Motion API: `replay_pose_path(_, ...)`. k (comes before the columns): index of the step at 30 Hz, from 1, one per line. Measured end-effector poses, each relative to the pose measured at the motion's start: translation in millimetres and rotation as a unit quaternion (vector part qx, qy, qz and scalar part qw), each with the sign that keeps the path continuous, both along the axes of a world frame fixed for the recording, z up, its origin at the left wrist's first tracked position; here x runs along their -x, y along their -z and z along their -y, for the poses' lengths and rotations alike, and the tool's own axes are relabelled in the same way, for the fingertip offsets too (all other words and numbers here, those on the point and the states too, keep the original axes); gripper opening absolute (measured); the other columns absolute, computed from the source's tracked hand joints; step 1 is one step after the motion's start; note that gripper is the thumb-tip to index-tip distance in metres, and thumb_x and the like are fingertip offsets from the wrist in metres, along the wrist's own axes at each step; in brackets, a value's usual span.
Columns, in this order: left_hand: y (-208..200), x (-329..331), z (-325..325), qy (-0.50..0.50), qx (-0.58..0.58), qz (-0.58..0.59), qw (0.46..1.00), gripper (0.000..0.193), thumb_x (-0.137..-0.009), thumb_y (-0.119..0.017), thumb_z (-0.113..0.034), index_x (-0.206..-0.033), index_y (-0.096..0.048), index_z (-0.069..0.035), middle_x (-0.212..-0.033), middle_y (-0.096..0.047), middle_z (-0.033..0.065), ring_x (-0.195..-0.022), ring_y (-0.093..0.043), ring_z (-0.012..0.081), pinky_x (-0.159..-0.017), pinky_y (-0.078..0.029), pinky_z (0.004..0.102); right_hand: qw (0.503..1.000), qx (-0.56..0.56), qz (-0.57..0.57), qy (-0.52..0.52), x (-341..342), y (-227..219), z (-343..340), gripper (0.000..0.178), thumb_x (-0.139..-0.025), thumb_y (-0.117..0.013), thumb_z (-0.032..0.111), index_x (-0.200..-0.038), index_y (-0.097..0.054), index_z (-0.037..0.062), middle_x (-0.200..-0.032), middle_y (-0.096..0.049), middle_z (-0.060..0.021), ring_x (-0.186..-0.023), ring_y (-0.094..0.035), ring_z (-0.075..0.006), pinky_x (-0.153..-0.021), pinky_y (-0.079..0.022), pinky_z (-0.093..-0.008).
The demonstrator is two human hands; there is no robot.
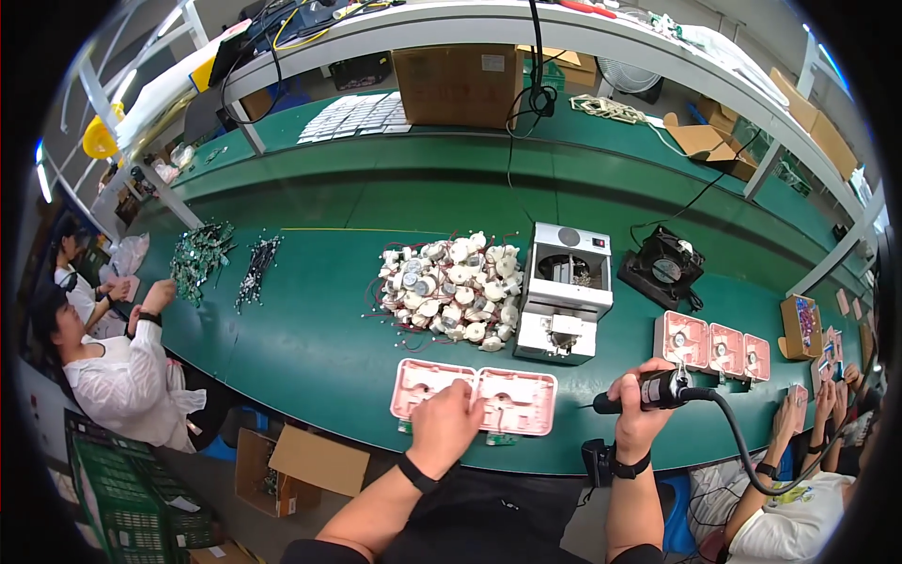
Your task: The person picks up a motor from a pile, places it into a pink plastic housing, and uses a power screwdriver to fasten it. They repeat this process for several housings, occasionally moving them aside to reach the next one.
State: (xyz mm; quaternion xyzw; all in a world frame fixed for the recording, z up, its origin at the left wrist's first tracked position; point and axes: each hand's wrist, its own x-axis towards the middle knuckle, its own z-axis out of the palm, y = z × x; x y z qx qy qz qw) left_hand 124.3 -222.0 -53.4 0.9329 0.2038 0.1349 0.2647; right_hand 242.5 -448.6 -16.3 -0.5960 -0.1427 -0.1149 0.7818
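Two pink plastic housings point(528, 402) lie side by side in front of me, open side up, with green circuit boards point(503, 439) at their near edges. My left hand point(445, 425) rests over where they meet. Its fingers are curled and pressed together; whatever they pinch is hidden beneath them. To the right, my right hand point(639, 419) is wrapped round a black electric screwdriver point(662, 388), held above the bench with its tip pointing left toward the housings. A thick black cable point(728, 414) curves from the screwdriver's back end down to the right.
Beyond the housings lie a heap of small white motors point(451, 291) and a white-grey screw feeder point(564, 301). A black fan point(665, 268) and three pink housings point(719, 348) sit right. Circuit boards point(200, 261) are piled left. Co-workers sit at both sides.
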Motion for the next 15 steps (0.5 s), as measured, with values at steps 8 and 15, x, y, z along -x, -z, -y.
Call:
replay_pose_path(8, -63.5, 1.3, -18.6, 0.089, 0.059, -0.033, 0.994, 0.032, -0.079, -0.077, -0.026, -0.1, -0.068, -0.004, -0.074, -0.07, 0.0057, -0.063, -0.067, 0.0219, -0.059, -0.053, 0.0353, 1.0, 0.004, 0.005, 0.013, -4.0, 4.5, 4.1, 0.024, -0.089, -0.061, 0.005, -0.106, -0.045, 0.004, -0.07, -0.053, -0.0058, -0.053, -0.052, -0.0135, -0.054, -0.047, -0.0277)
replay_pose_path(15, -48.2, -91.7, -156.6, 0.091, -0.077, 0.098, 0.988, 0.03, -0.081, -0.076, -0.018, -0.107, -0.069, -0.004, -0.091, -0.066, 0.0092, -0.076, -0.065, 0.024, -0.071, -0.053, 0.0342, 0.999, -0.002, -0.004, 0.034, -1.9, 0.8, -0.8, 0.026, -0.087, -0.062, 0.002, -0.106, -0.046, 0.0033, -0.07, -0.054, -0.0052, -0.053, -0.053, -0.0126, -0.051, -0.045, -0.0264)
